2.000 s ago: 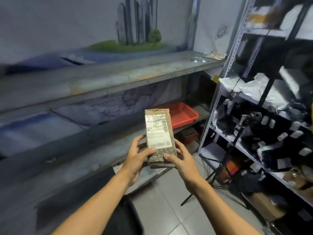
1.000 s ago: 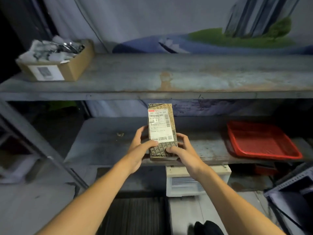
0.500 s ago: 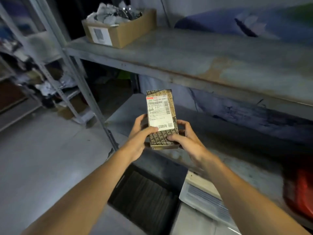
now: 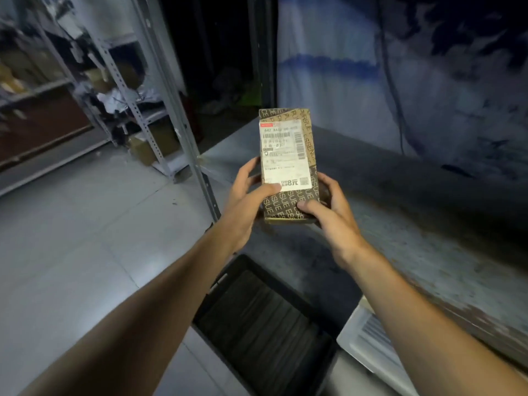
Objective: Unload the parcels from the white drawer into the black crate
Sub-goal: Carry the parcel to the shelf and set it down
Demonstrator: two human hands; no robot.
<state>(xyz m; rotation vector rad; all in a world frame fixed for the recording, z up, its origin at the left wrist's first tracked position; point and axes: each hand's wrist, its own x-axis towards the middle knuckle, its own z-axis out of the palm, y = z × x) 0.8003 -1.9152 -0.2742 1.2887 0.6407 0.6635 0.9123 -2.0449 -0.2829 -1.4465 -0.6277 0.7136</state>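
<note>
So the parcel (image 4: 287, 167) is a small cardboard box, brown with printed lettering all over and a white shipping label (image 4: 283, 154) stuck on the face toward the camera, held upright out in front over the edge of the grey metal shelf (image 4: 428, 224). Both hands are on its lower end: the left hand (image 4: 247, 200) has its thumb across the front just under the label with the fingers curled round the left edge, and the right hand (image 4: 331, 212) pinches the bottom right corner, thumb in front, fingers wrapped behind. The black crate (image 4: 263, 318) sits on the floor right below, open top, and I can't spot anything in it from here; the white drawer (image 4: 368, 335) is just beside it on the right. My guess on handling: it looks light, since 2 hands carry it by 1 end with no sag, and stiff enough that the corners stay square. Cardboard like this shouldn't be slippery, though the glossy label might be a bit. Can't tell what's inside, so I'd treat it as possibly fragile, hold it by the long sides and lower it in rather than drop it.
</note>
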